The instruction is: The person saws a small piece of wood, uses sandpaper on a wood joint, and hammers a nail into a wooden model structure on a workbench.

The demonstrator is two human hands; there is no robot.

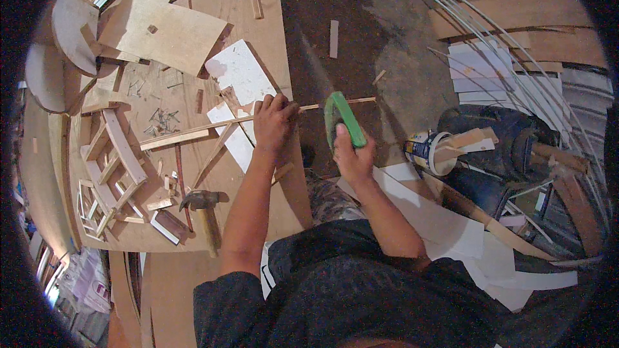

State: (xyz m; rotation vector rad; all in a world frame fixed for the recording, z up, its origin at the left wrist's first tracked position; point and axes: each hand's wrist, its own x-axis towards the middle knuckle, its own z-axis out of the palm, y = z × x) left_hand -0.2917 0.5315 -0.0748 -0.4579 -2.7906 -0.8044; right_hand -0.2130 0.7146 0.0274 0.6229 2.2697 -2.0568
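Dark-sleeved forearms come up from the lower edge to the work. Right hand (351,154) is closed in a full fist round the green handle (345,119) of a handsaw; the thin saw blade (316,64) runs up and away from the handle, edge-on and hard to make out against the dark floor. Left hand (274,122) is closed down over a thin wood strip (193,129), fingers curled on top, pinning it at the edge of the plywood worktop (258,19).

Strip: long, narrow, pale wood. It lies roughly level across the worktop and its right end sticks out past the worktop edge, passing just above the saw handle. Blade crosses the strip just right of the left hand.

Left of the left hand on the worktop: white board pieces (238,74) touching the strip, loose nails (161,119) further left, a curved ladder-like wood frame (113,161) near the far left edge. Below the strip, a hammer (203,203) lies on the worktop, well apart from both hands. Above, a plywood sheet (164,29).

Right of the saw handle on the floor: a white tub (429,151), dark bag (509,142) beside it, bent white rods (509,58), white sheets (438,219) nearer the person.
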